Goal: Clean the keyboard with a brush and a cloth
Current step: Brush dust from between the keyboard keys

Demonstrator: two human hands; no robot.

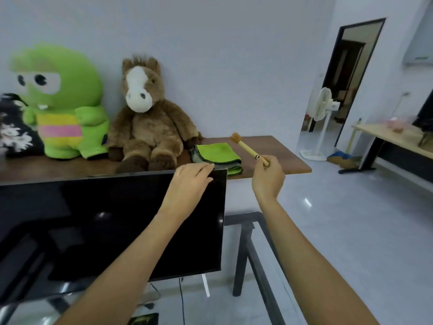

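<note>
My right hand [268, 178] holds a small brush [248, 148] with a pale wooden handle, its brown bristles pointing up and to the left. A folded green cloth [219, 154] lies on the brown wooden shelf [281, 160], just left of the brush. My left hand [189, 181] reaches over the top right corner of a black monitor [112, 221], fingers stretched flat toward the cloth, their tips at its near edge, holding nothing. No keyboard is in view.
A brown plush horse [145, 113] and a green plush toy [61, 102] sit on the shelf left of the cloth. A black metal table frame [253, 249] stands below on the right. A white fan [322, 118] and a doorway are at the far right.
</note>
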